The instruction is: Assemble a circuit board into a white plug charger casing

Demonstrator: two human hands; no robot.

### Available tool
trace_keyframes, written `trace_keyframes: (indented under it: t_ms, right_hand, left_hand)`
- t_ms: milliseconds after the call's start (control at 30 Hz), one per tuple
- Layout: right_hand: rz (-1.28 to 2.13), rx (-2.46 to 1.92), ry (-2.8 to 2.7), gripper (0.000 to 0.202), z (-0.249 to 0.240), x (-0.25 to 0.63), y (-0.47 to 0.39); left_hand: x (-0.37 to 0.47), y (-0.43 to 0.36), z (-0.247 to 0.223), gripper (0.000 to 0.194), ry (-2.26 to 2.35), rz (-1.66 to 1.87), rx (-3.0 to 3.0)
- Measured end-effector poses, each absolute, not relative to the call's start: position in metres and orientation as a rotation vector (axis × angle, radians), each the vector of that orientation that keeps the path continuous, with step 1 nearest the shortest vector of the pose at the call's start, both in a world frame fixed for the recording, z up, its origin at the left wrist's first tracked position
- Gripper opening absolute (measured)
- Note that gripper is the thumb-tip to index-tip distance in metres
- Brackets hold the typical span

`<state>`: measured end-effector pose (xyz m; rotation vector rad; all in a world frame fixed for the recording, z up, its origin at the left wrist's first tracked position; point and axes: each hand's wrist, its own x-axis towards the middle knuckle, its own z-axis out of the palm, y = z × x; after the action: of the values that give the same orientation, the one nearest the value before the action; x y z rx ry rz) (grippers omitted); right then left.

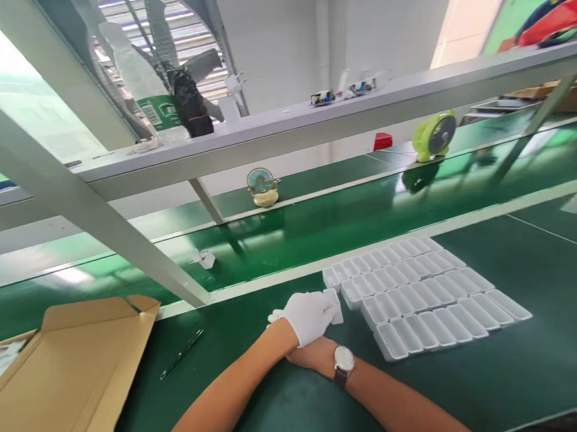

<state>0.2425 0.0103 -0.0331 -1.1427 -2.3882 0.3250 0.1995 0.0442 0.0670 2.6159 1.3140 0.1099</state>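
Note:
My left hand point(309, 317), in a white glove, crosses over my right wrist. Its fingers are closed around a small white plastic piece point(334, 306), just left of the rows of white trays. My right hand point(303, 356) lies beneath the left one, with a watch point(344, 360) on its wrist; its fingers are mostly hidden, and a white-gloved fingertip shows at the left. Several narrow white trays point(439, 327) lie side by side in rows on the dark green table point(289, 409).
An open cardboard box point(79, 375) stands at the left, with tweezers point(181, 354) beside it. A white plug point(206, 259) lies on the green belt point(318, 227). Beyond are a small fan point(262, 184) and a green fan point(434, 136). A slanted metal post point(125, 237) supports the shelf point(264, 130).

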Motion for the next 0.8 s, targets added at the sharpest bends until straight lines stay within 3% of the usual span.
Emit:
trace_keyframes:
  t_ms: [233,500,667,800]
  right_hand:
    - [0.162,-0.833,-2.560,0.022,-0.034,0.241,0.021]
    - [0.056,-0.778,-2.463,0.023,-0.039,0.246,0.018]
    - [0.128,-0.773,-2.433,0.028,-0.037,0.248,0.019]
    - [0.190,-0.792,-2.407,0.030,-0.039,0.249,0.020]
  left_hand:
    - [0.090,0.043,0.075,0.035,1.749,0.237,2.513]
    - [0.024,0.004,0.046,0.024,1.882,0.233,2.346]
    - [-0.037,-0.012,0.042,0.044,2.141,0.402,2.148]
    - [-0.103,-0.022,0.027,0.034,2.364,0.368,1.977]
